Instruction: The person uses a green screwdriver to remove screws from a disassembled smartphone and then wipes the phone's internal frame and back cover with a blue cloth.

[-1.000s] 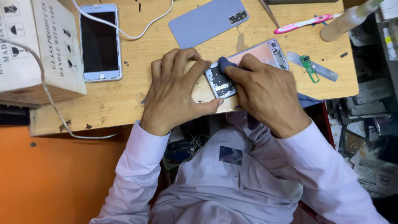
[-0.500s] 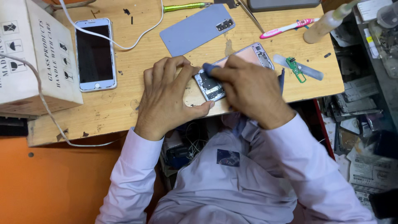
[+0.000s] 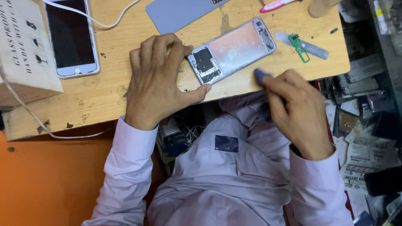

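Now opened phone [image 3: 233, 49], left hand [image 3: 158, 81] touching

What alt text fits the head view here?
A left hand steadies an opened phone frame on a wooden bench; the right hand holds a blue tool beside it. A white phone lies at left.

Scuffed wooden tabletop [image 3: 104, 94] carries: opened phone frame [image 3: 232, 50] (back off), white smartphone [image 3: 71, 37] with white cable [image 3: 100, 21], blue-grey back cover [image 3: 180, 14], cardboard box [image 3: 21, 54], small green circuit board [image 3: 299, 44], pink pen [image 3: 278, 5].
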